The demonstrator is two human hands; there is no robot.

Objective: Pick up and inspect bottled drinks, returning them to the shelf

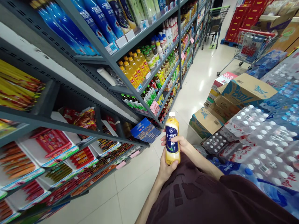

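Note:
A yellow drink bottle with a blue label and a white cap stands upright in front of me, held in both hands. My left hand cups its base from below, fingers wrapped round the bottom. My right hand grips the middle, fingers curled over the blue label. Both hands are closed on the bottle above the pale floor of a shop aisle.
Grey shelving runs along the left with rows of bottled drinks and packaged snacks. Shrink-wrapped water packs and cardboard boxes are stacked on the right. Two shopping trolleys stand further down the aisle.

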